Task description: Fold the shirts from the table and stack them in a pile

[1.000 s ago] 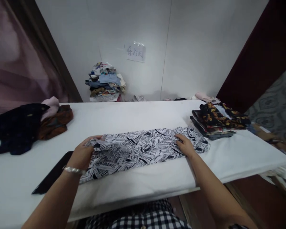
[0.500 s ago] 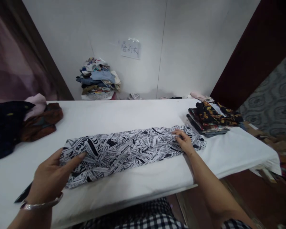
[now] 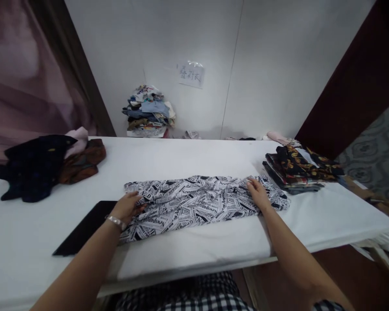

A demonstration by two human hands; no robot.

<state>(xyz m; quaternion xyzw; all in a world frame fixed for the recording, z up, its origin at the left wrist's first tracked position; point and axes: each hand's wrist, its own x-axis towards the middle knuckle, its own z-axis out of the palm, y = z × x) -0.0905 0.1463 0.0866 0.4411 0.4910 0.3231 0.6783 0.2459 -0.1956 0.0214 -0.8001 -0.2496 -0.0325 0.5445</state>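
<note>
A black-and-white newspaper-print garment lies as a long folded strip on the white-covered table. At its left end, my left hand is closed on the fabric, a bracelet on the wrist. My right hand pinches the cloth near the right end. Partly beneath my left forearm lies a flat black panel, beside the garment's left end.
At the right rests a stack of folded clothes. Dark blue and brown garments lie at the left. A tall clothes pile stands by the wall, near a paper sign.
My left hand has moved inward with the left end of the garment, which now looks shorter. More of the black panel shows. The view has shifted a little left.
</note>
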